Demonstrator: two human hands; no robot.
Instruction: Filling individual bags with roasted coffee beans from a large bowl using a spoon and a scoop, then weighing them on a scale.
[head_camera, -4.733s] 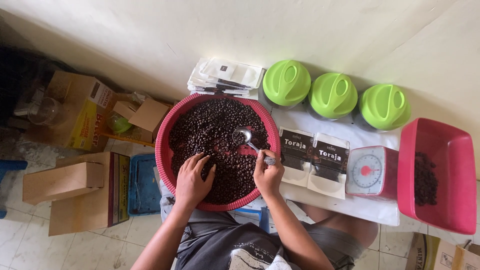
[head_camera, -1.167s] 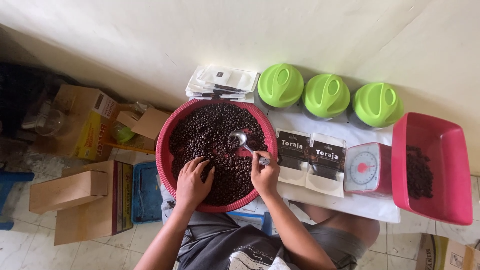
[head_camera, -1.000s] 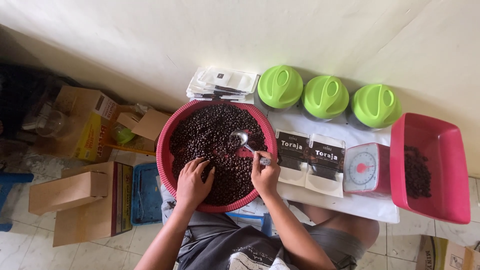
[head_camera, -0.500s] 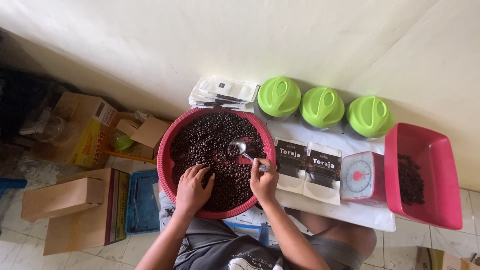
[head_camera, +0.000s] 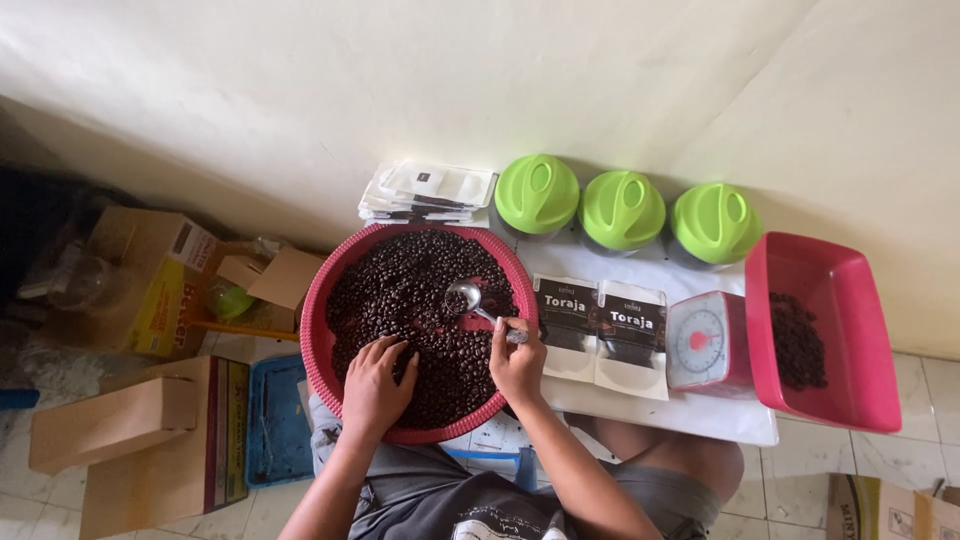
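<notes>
Since a moment ago my view has been drifting a little — the round pink woven basket (head_camera: 318, 340) of dark roasted coffee beans (head_camera: 400, 290) is sitting slightly further right in it, while my hands have hardly shifted. My right hand (head_camera: 517, 362) is pinching the handle of the small metal spoon (head_camera: 474, 303) between thumb and fingers, closed around it near the basket's right rim. The spoon's long axis is running up and to the left from that grip, its bowl lying out over the beans towards the middle of the basket. My left hand (head_camera: 375, 385) is resting on the beans at the near side with fingers loosely spread and curled down into them, gripping nothing that I can make out; it is sitting below and left of the spoon bowl, so the right hand is the nearer one. Just right of the basket I am counting two dark-and-white flat pouches (head_camera: 600, 330) lying side by side, one small pink dial scale (head_camera: 700, 345), one pink rectangular plastic tub (head_camera: 860, 400) with a smaller heap of beans — and three green-lidded jars (head_camera: 622, 210) in a row behind, beside a stack of white packets (head_camera: 430, 190).
</notes>
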